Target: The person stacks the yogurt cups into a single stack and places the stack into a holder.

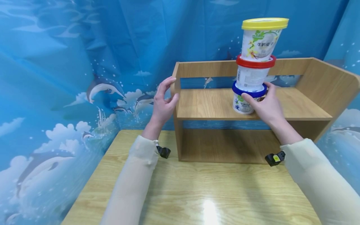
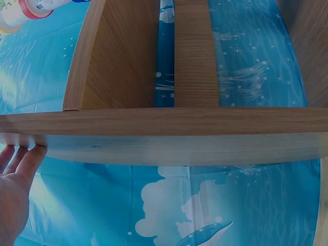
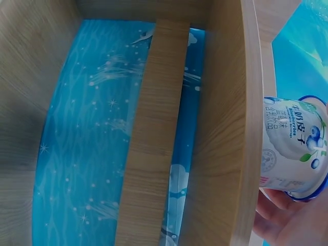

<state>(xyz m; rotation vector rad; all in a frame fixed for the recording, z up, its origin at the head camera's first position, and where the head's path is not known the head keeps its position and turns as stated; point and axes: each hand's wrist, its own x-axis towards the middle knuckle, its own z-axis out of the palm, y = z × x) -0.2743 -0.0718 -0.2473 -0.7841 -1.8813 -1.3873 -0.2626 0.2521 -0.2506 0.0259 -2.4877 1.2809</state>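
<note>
My right hand (image 1: 268, 104) grips the blue-lidded tub (image 1: 243, 103), thumb across its front and fingers at its far right side. That tub, printed with blueberries in the right wrist view, is the bottom of a stack on the upper board. On its lid stands a red-lidded tub (image 1: 251, 76), and above that a yellow-lidded tub (image 1: 260, 43) leans slightly right. With its fingertips, my left hand (image 1: 163, 104) touches the left side panel (image 2: 128, 146) of the wooden shelf. The left palm stays off the panel, fingers fairly straight.
The two-level shelf has an upper board (image 1: 208, 104), a lower board (image 1: 219, 145) and a tall right side panel (image 1: 327, 84). It stands on a light wooden table (image 1: 180, 190). Behind hangs a blue sea-patterned curtain (image 1: 146, 40).
</note>
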